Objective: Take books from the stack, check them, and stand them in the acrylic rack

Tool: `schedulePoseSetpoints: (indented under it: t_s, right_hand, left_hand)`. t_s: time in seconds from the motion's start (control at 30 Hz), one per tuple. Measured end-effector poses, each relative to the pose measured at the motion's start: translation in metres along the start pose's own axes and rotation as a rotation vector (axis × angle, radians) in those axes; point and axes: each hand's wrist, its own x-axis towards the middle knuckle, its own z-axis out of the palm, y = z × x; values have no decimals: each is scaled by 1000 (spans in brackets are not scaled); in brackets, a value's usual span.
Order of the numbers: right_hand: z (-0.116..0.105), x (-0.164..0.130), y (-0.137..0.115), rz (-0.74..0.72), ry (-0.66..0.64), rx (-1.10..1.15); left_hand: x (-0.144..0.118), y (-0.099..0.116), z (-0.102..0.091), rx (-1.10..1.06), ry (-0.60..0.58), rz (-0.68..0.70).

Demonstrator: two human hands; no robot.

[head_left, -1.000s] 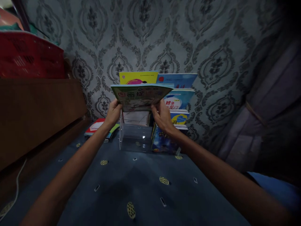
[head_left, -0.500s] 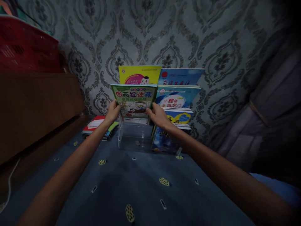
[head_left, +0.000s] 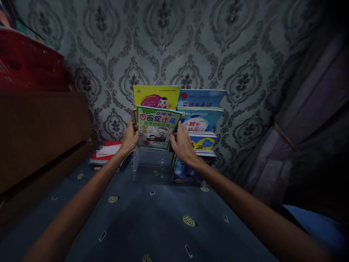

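Writing: the thin green-covered picture book (head_left: 158, 127) bears large Chinese characters in a white band across its top, with a cartoon drawing below; I cannot make out the smaller print.
Book position: upright, slightly tilted, in the left column of a clear acrylic tiered rack (head_left: 149, 165) that stands on the floor against the wall.
Left hand (head_left: 130, 138): fingers closed on the book's left edge.
Right hand (head_left: 182, 145): fingers closed on the book's right edge.
Behind: a yellow book with a pink patch (head_left: 156, 97) stands one tier higher.
Right column: blue books with Chinese titles (head_left: 201, 111), stepped downward, and a dark blue book (head_left: 187, 173) at the front.
Left side: a red-and-white book (head_left: 107, 152) lies flat on the blue patterned carpet (head_left: 152, 218), beside a brown wooden cabinet (head_left: 40, 131) carrying a red plastic basket (head_left: 27, 62).
Backdrop: grey damask wallpaper (head_left: 191, 43).
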Motion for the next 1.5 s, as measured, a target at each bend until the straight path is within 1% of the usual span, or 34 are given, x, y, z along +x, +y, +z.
schedulePoseSetpoints:
  t_s: [0.1,0.17,0.27,0.4,0.57,0.73,0.83,0.93,1.07,1.17,1.3,1.4,1.5]
  right_hand:
    - [0,1,-5,53,-65,3]
    - [0,1,-8,76,-86,-5]
    - [-1,2,-9,91,-81,10]
    - [3,2,-2,62,-53,43]
    - [12,4,5,75,-37,97]
    - [19,6,2,107,-7,112]
    - [19,4,-4,76,-11,117]
    - [15,2,-9,22,-21,90]
    - [7,7,-17,-59,22,43]
    - [1,22,-25,-131,46,-41]
    - [-6,48,-31,-227,21,-187]
    - [-7,62,-30,-242,-26,-266]
    - [-8,70,-28,-257,-40,-292]
  left_hand:
    - [-2,-2,4,35,-4,0]
    - [-3,-3,6,42,-7,1]
    - [-2,-4,7,33,-8,20]
    - [2,-2,6,-41,8,43]
    - [7,4,7,-101,10,-35]
    - [20,6,13,-82,25,-125]
    - [25,6,17,-65,27,-161]
    - [25,5,19,-60,31,-167]
    - [23,2,18,-69,23,-154]
    - [23,0,18,-80,23,-145]
    - [24,-3,19,-89,33,-134]
    - [24,-4,19,-96,41,-112]
    - [22,-5,16,-106,44,-89]
